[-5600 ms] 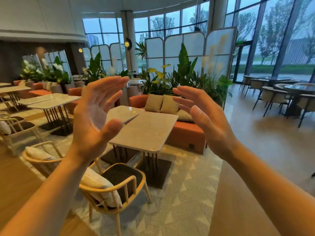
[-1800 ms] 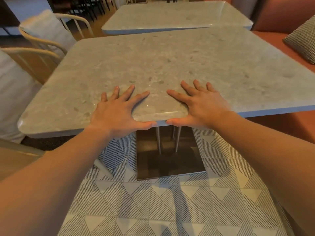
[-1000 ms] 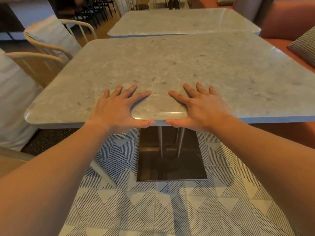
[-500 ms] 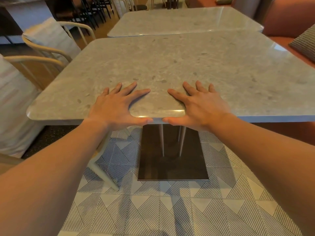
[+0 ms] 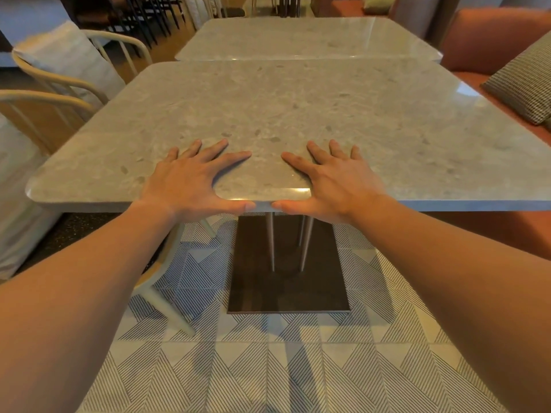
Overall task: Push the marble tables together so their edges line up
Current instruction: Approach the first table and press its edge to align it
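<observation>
Grey speckled marble tables (image 5: 298, 114); striped triangle-patterned rug (image 5: 238, 368); houndstooth cushion (image 5: 524, 81).

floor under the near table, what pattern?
Head view: the carpet shows a geometric pattern of pale triangles filled with fine dark stripes.

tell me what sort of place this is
Probably a café or hotel lounge seating area: the near marble table and a matching far table in a row, an orange upholstered bench with a patterned cushion beside them, and cream chairs opposite.
</observation>
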Tool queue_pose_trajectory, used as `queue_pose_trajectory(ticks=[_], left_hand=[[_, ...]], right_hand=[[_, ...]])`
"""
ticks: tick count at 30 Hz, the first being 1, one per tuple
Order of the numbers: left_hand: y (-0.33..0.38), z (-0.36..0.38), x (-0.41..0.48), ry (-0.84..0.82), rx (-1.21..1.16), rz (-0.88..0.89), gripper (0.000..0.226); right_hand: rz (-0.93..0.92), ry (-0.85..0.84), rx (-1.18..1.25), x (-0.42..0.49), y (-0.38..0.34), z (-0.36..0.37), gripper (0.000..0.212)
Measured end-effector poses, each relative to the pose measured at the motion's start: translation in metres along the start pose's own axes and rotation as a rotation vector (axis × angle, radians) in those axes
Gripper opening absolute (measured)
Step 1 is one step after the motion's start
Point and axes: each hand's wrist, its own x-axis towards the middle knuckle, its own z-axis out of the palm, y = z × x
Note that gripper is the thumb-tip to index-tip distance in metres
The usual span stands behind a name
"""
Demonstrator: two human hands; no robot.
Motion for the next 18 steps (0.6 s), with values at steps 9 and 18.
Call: queue_pose_trajectory(ticks=[9,18], left_hand=[[0.058,-0.005,0.019,-0.154,-0.014,0.057,0.138],[0.068,-0.010,0.024,-0.110,-0.043,0.048,0.131]], right_hand=[[0.148,-0.085,-0.037,-0.059,0.097,-0.004,0.122],[0.115,-0.033,-0.051,-0.055,0.108,0.002,0.123]])
